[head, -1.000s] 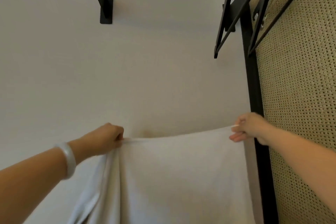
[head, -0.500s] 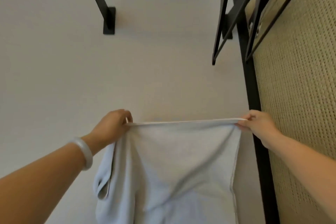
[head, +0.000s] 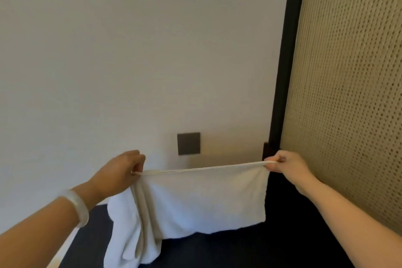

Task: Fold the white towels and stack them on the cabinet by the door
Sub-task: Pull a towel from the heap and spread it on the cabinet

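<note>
A white towel hangs stretched in the air between my two hands, its top edge pulled taut. My left hand pinches the left end, where extra cloth bunches and drops in folds toward the bottom of the frame. My right hand pinches the right corner. The towel's lower edge hangs over a dark surface below. A pale bangle sits on my left wrist.
A plain light wall faces me, with a dark square plate just above the towel. On the right stands a woven cane panel in a black frame.
The view has tilted down: the black wall brackets left the frame, the dark plate and dark surface came in. Both hands keep the towel's top edge, now pulled straight.
</note>
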Tool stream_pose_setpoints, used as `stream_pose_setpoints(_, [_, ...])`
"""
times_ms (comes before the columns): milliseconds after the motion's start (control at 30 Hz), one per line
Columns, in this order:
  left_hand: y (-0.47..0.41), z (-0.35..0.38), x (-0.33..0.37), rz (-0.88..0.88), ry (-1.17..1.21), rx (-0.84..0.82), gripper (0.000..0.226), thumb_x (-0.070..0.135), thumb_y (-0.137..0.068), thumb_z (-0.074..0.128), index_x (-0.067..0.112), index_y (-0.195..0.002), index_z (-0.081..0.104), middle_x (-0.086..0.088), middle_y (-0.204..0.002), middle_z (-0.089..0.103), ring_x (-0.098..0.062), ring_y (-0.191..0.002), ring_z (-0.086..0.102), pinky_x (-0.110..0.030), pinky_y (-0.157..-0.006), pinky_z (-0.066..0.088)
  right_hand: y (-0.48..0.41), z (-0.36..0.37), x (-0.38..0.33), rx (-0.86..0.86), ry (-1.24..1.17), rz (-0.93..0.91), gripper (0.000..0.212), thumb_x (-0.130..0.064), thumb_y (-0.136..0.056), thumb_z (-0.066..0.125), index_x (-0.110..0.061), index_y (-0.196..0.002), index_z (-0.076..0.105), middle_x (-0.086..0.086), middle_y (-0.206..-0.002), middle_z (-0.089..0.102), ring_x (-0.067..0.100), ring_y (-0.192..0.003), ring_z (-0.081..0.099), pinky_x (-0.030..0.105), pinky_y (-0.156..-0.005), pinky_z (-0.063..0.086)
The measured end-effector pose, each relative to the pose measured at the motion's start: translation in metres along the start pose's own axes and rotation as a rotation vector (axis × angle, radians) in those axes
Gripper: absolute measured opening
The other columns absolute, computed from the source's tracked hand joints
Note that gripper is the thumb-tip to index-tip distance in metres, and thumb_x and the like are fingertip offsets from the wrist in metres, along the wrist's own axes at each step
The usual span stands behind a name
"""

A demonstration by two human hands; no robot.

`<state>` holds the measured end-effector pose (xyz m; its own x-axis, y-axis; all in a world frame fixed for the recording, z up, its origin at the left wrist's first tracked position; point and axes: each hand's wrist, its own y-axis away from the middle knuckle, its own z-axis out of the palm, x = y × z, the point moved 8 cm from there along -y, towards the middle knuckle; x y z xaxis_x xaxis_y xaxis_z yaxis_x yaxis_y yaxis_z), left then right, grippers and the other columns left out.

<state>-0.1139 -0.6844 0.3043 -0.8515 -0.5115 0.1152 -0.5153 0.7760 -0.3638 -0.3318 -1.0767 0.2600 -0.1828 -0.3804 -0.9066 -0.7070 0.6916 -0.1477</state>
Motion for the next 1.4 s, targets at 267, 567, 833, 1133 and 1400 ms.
stream_pose_setpoints(267, [0.119, 0.094, 0.03, 0.07, 0.081, -0.303, 0.044, -0.003, -0.064, 0.05, 0.037, -0.071, 0.033, 0.014, -0.081, 0.041, -0.008, -0.071, 0.045, -0.025, -0.061, 0.04, 0.12, 0.024, 0.117, -0.038, 0.064, 0.216, 0.007, -0.007, -0.085, 0.073, -0.013, -0.081, 0.074, -0.01, -0.098, 0.073, 0.007, -0.094, 0.068, 0.025, -0.08, 0.049])
stream_pose_setpoints(567, [0.237, 0.153, 0.093, 0.218, -0.057, -0.398, 0.089, 0.008, -0.044, 0.086, 0.042, -0.123, 0.063, 0.018, -0.084, 0.038, 0.0, -0.062, 0.034, -0.013, -0.049, 0.028, 0.227, 0.019, 0.187, -0.055, 0.229, 0.301, 0.016, 0.0, -0.085, 0.072, -0.016, -0.083, 0.074, -0.009, -0.106, 0.069, 0.007, -0.101, 0.063, 0.029, -0.095, 0.046])
stream_pose_setpoints(833, [0.282, 0.186, 0.116, 0.147, -0.073, -0.444, 0.095, 0.003, -0.031, 0.087, 0.039, -0.117, 0.07, 0.011, -0.081, 0.042, -0.009, -0.053, 0.05, -0.018, -0.043, 0.031, 0.273, -0.001, 0.204, -0.139, 0.639, 0.095, 0.018, -0.012, -0.087, 0.073, -0.021, -0.103, 0.074, -0.007, -0.122, 0.059, 0.002, -0.114, 0.046, 0.023, -0.1, 0.037])
stream_pose_setpoints(1133, [0.264, 0.198, 0.158, 0.057, 0.234, -0.292, 0.027, 0.034, -0.087, 0.069, 0.025, -0.112, 0.067, 0.008, -0.105, 0.054, -0.016, -0.091, 0.054, -0.03, -0.077, 0.049, 0.299, 0.058, 0.156, -0.27, 0.708, -0.301, 0.024, -0.016, -0.081, 0.081, -0.02, -0.104, 0.076, -0.008, -0.113, 0.065, 0.013, -0.111, 0.054, 0.032, -0.1, 0.041])
stream_pose_setpoints(1400, [0.251, 0.213, 0.167, 0.001, 0.29, -0.322, 0.039, 0.04, -0.094, 0.033, 0.019, -0.1, 0.066, 0.005, -0.098, 0.057, -0.016, -0.087, 0.054, -0.03, -0.073, 0.047, 0.311, 0.118, 0.146, -0.283, 0.569, -0.374, 0.015, -0.011, -0.085, 0.076, -0.02, -0.097, 0.073, -0.016, -0.095, 0.056, 0.005, -0.091, 0.05, 0.024, -0.085, 0.045])
